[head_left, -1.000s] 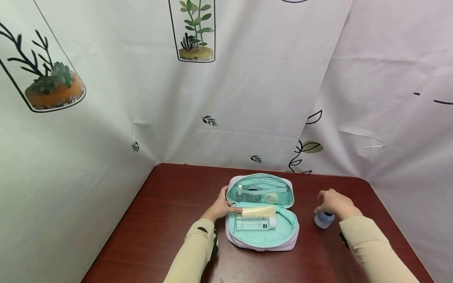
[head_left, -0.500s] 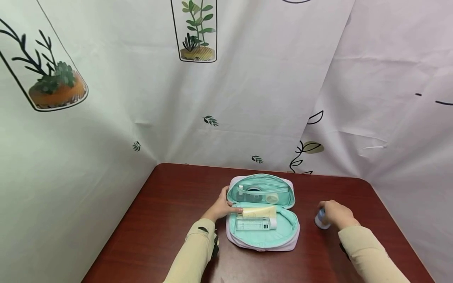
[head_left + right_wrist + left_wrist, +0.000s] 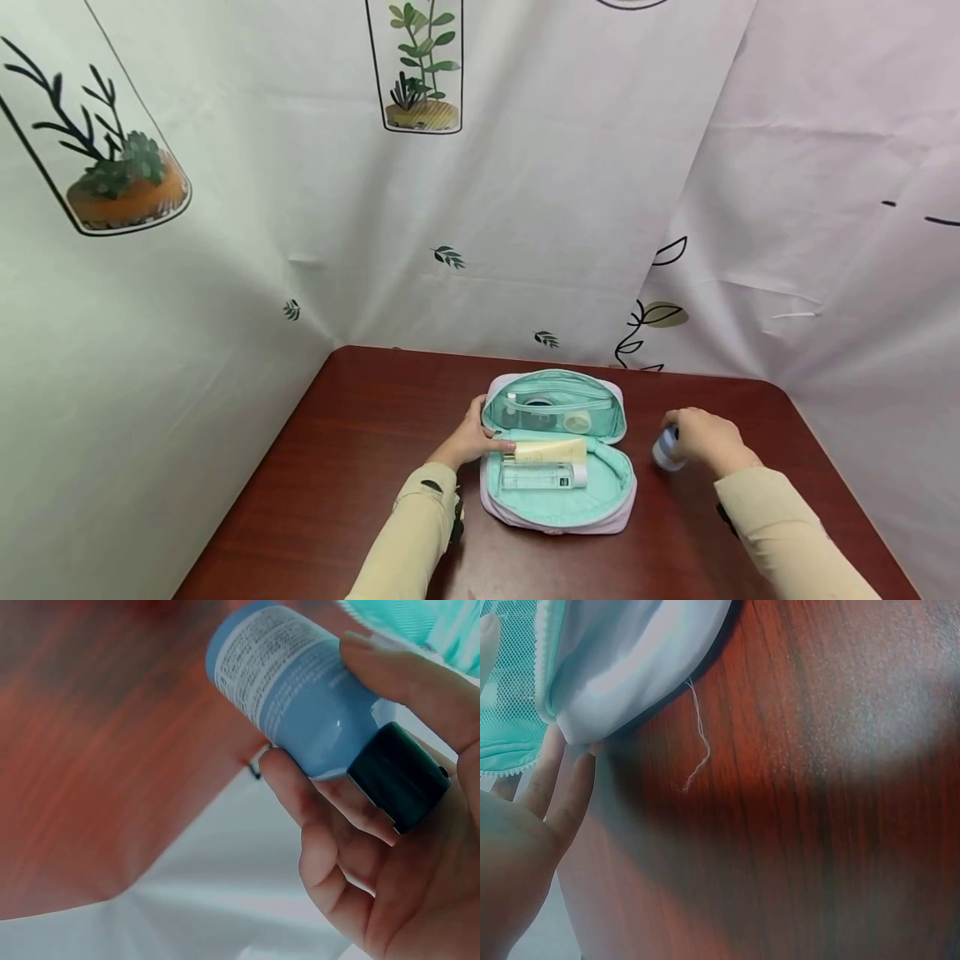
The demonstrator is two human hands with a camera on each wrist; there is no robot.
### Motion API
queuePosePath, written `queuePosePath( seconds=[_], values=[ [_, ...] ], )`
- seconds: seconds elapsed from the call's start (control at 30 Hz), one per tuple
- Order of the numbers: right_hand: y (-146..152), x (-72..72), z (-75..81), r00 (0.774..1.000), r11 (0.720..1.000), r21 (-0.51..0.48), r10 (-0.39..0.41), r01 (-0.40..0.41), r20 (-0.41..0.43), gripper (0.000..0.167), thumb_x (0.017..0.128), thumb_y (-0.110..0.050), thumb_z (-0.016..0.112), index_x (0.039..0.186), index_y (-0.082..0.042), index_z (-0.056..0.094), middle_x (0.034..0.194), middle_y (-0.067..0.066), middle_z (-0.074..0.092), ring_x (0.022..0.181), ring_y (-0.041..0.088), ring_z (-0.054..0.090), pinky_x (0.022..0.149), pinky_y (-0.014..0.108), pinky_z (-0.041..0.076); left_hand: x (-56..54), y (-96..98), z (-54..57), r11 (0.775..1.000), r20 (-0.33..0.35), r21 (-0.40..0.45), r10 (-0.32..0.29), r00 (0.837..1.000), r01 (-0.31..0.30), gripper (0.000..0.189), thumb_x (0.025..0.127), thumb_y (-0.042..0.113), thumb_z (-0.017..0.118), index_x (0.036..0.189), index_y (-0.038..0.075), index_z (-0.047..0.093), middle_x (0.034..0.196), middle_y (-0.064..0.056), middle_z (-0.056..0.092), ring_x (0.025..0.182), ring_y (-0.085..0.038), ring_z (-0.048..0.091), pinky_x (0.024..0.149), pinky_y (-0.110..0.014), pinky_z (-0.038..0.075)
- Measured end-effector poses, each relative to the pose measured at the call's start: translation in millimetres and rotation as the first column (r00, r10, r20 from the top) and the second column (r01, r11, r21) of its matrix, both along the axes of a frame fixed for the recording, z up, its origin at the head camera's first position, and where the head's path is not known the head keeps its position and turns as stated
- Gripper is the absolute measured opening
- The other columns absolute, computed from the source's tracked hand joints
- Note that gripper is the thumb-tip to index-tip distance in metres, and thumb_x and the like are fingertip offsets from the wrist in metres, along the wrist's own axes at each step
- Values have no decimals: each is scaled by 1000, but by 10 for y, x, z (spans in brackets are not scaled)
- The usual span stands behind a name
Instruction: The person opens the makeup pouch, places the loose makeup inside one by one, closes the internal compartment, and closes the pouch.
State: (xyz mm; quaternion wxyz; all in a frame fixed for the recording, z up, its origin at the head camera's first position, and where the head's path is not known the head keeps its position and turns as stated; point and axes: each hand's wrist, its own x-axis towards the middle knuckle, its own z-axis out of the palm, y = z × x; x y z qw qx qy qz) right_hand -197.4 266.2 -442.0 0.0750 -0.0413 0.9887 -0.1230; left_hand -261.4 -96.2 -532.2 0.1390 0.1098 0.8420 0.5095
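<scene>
A lilac toiletry bag (image 3: 609, 493) with a mint lining lies unzipped on the table, its lid folded back. My left hand (image 3: 467, 442) holds the bag's left side near the hinge, thumb over the inside and fingers round the lid's outer edge (image 3: 592, 720). To the right of the bag, my right hand (image 3: 710, 439) grips a small blue bottle (image 3: 311, 697) with a black cap, thumb on one side and fingers on the other. The bottle is tilted, its cap toward the palm. In the bag lie a pale yellow tube (image 3: 551, 451) and a clear bottle (image 3: 534, 477) with a white cap.
The lid's mesh pocket (image 3: 555, 400) contains a few small containers, among them a round pale one (image 3: 577, 422). A reddish-brown wooden table (image 3: 390, 408) carries everything. Printed white cloth (image 3: 525, 208) hangs behind and beside it.
My right hand has closed round the blue bottle, tilted it and moved it slightly left toward the bag. My left hand has stayed at the bag's left side.
</scene>
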Motion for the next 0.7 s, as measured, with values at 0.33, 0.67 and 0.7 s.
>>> queuePosePath(
  seconds=[0.33, 0.67, 0.7],
  values=[
    [-279, 14, 190, 994, 995, 29, 100, -99, -41, 32, 62, -17, 79, 91, -11, 68, 84, 4, 61, 70, 19, 52, 57, 39, 42, 1, -7, -12, 1000, 5, 15, 2, 1000, -2, 102, 68, 23, 83, 143, 8, 15, 121, -17, 40, 83, -19, 52, 79, -37, 44],
    [-513, 14, 235, 977, 975, -72, 211, -211, -8, 35, 59, -20, 83, 89, -14, 67, 83, 0, 59, 73, 17, 51, 62, 36, 45, 0, 3, -9, 1000, -1, 10, 3, 1000, -3, 102, 68, 24, 83, 142, 8, 16, 125, -17, 36, 84, -20, 51, 79, -36, 43],
    [-537, 12, 234, 976, 971, -94, 219, -218, 6, 36, 59, -20, 83, 89, -13, 66, 85, 0, 59, 74, 17, 51, 63, 36, 45, 3, 4, -8, 1000, -1, 8, 4, 1000, -4, 102, 68, 24, 83, 142, 8, 16, 125, -17, 37, 83, -20, 51, 79, -36, 44]
  ],
)
